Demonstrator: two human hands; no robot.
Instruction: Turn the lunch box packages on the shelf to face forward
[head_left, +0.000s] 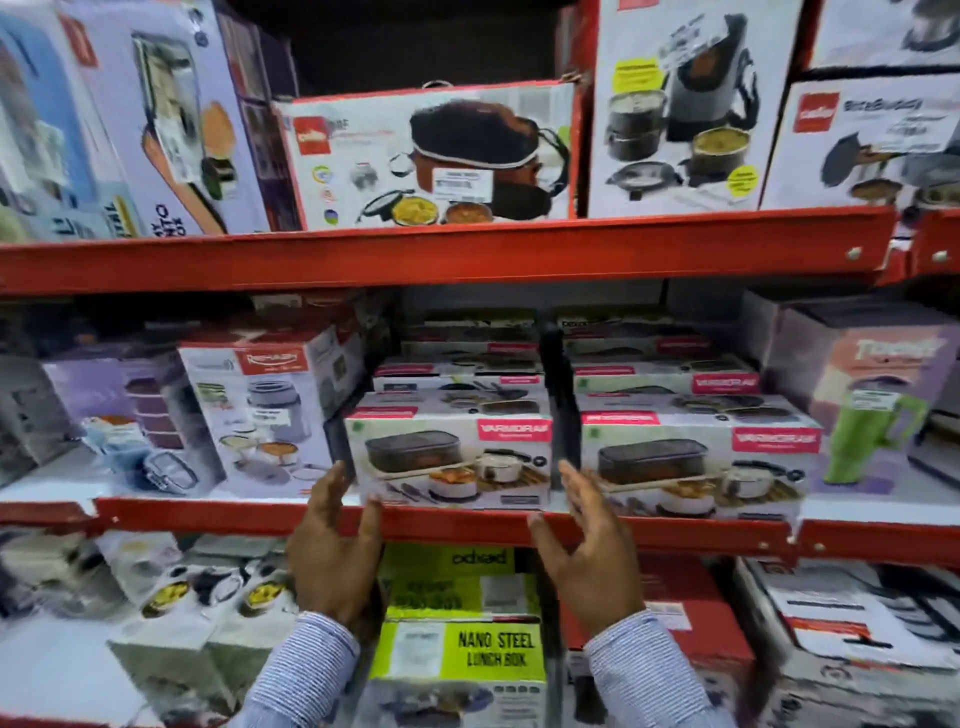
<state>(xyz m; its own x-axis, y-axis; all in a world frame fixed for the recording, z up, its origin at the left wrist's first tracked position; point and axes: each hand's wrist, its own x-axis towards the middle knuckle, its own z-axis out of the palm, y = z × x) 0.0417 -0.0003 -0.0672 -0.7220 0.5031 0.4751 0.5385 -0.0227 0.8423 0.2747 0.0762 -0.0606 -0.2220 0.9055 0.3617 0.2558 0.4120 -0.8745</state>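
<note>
On the middle red shelf (467, 525) two rows of white lunch box packages with pink labels stand side by side. The front left package (449, 460) faces forward, and so does the front right package (696, 467). My left hand (337, 551) is open at the left package's lower left corner, fingertips at its edge. Just below the package's lower right corner, my right hand (587, 556) is open, palm turned inward, and grips nothing. Both hands flank the left package.
A white and red box (265, 410) stands angled to the left of the rows. A box showing a green mug (872, 415) sits at right. Larger lunch box cartons (436, 156) fill the upper shelf. A yellow-green "Nano Steel Lunch Box" package (462, 644) lies below.
</note>
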